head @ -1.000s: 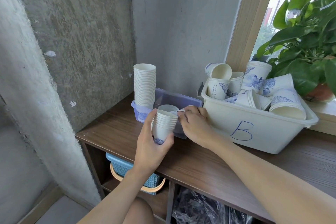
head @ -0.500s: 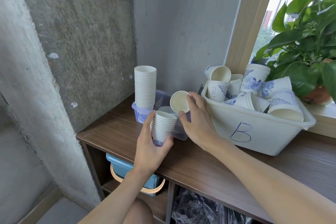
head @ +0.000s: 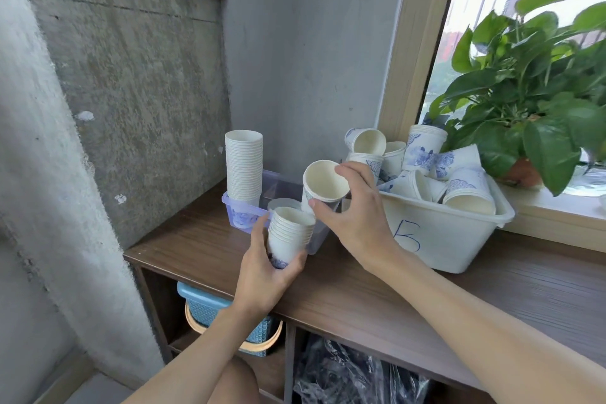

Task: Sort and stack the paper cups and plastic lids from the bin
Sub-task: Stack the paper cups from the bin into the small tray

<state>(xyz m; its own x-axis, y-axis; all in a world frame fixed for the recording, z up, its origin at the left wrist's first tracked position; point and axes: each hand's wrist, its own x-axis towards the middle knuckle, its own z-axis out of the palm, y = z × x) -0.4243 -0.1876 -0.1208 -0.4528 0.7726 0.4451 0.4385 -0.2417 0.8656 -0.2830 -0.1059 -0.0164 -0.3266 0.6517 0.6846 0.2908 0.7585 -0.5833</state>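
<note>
Two bare hands meet at centre frame over a wooden counter (head: 360, 298). The left hand (head: 262, 275) curls its fingers and thumb round a short nested stack of paper cups (head: 290, 236), held upright. The right hand (head: 357, 223) pinches a single paper cup (head: 324, 182) between thumb and fingertips, its open mouth tilted toward the camera, just above and right of that stack. Behind them, a tall stack of cups (head: 244, 167) stands in the left end of a clear plastic bin (head: 282, 187). Right of centre, a white bin marked B (head: 442, 239) holds a jumble of loose blue-patterned cups (head: 426, 154). A leafy potted plant (head: 524, 102) fills the upper right; a blue basket (head: 203, 305) sits on the shelf below, lower left of centre
</note>
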